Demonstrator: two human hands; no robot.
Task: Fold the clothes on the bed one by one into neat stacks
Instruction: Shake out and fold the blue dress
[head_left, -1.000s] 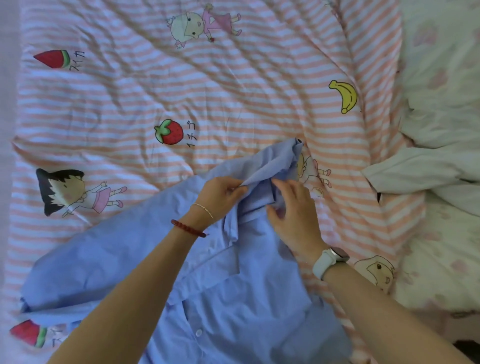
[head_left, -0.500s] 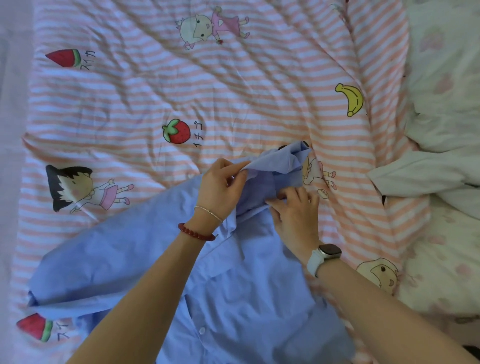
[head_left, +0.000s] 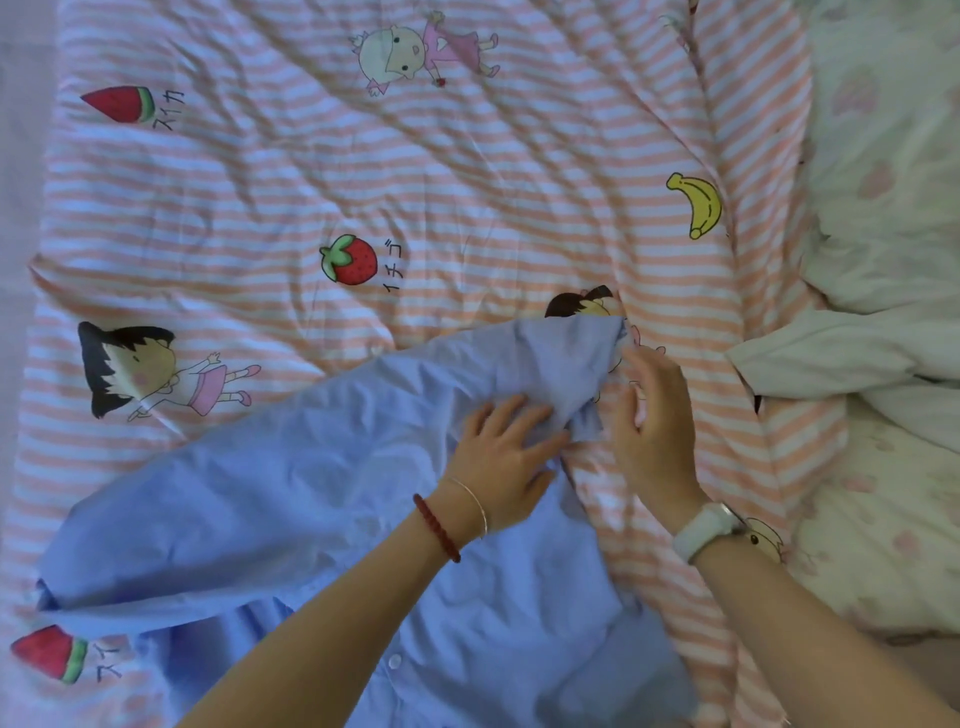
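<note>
A light blue button-up shirt (head_left: 291, 499) lies spread across the striped quilt (head_left: 415, 171), one sleeve stretching to the lower left and its upper end reaching toward the middle right. My left hand (head_left: 501, 457) presses flat on the shirt's bunched collar area with spread fingers. My right hand (head_left: 652, 415) hovers just right of the shirt's upper edge, fingers loosely curved, its fingertips near the fabric's tip; no grip shows. White buttons (head_left: 395, 661) show near the bottom.
The quilt carries cartoon girls, strawberries, watermelon slices and a banana (head_left: 698, 205). A pale rumpled garment or sheet (head_left: 841, 353) lies at the right on floral white bedding (head_left: 883, 145).
Both hands let go of the shirt's collar they were pinching. The left hand went flat onto the fabric; the right hand drew off to the right. The shirt's upper end now lies spread out.
</note>
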